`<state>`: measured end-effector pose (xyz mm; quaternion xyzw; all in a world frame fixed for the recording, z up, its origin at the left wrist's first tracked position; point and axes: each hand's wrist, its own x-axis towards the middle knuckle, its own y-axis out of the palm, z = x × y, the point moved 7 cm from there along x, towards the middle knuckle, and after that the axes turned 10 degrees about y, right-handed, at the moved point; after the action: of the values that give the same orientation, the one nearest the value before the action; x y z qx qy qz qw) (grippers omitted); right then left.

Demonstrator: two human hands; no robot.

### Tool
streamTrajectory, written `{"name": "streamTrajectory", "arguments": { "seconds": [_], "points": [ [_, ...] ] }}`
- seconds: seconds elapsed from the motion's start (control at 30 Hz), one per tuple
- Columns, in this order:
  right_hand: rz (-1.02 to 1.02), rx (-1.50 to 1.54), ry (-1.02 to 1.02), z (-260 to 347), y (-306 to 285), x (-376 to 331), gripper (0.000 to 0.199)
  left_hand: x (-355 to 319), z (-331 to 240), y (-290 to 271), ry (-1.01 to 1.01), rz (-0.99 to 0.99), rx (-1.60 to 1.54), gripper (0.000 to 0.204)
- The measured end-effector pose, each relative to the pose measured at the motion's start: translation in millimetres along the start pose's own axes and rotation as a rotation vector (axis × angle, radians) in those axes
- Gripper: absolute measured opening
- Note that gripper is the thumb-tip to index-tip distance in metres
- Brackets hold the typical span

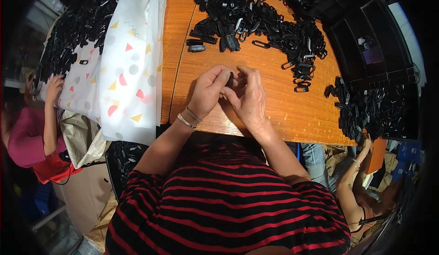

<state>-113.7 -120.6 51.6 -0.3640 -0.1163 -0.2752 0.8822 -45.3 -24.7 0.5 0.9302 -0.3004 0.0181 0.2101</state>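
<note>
small black part pinched between two hands at crowded bench

the left hand [208, 92] and right hand [247, 97] close together on a small black plastic piece [231, 77], fingertips meeting above the wooden table [283, 113]. judged risk: a slip could drop it into the black parts heap [265, 17] beyond, or off the near edge; co-workers' hands [54, 88] work nearby.

wooden table [292, 113] | patterned white sheet [130, 67] | black tray [379, 40] | cardboard box [84, 193]
</note>
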Motion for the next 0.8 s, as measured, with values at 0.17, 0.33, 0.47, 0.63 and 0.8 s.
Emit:
{"name": "streamTrajectory", "arguments": {
  "seconds": [0.17,0.33,0.47,0.63,0.8],
  "points": [
    [0.172,0.084,0.086,-4,17,-7,0.044,6,-8,6,0.028,0.139,0.061,0.03],
    [0.212,0.134,0.142,-19,20,2,0.039,10,5,3,-0.138,0.075,-0.036,0.029],
    [0.432,0.237,0.127,-44,26,26,0.033,29,20,-16,-0.112,0.065,-0.041,0.027],
    [0.176,-0.319,0.158,-75,0,90,0.026,69,7,-60,-0.014,-0.146,0.69,0.028],
    [0.136,-0.621,-0.015,-89,10,115,0.027,93,-10,-42,0.049,-0.131,1.359,0.029]
  ]
}}
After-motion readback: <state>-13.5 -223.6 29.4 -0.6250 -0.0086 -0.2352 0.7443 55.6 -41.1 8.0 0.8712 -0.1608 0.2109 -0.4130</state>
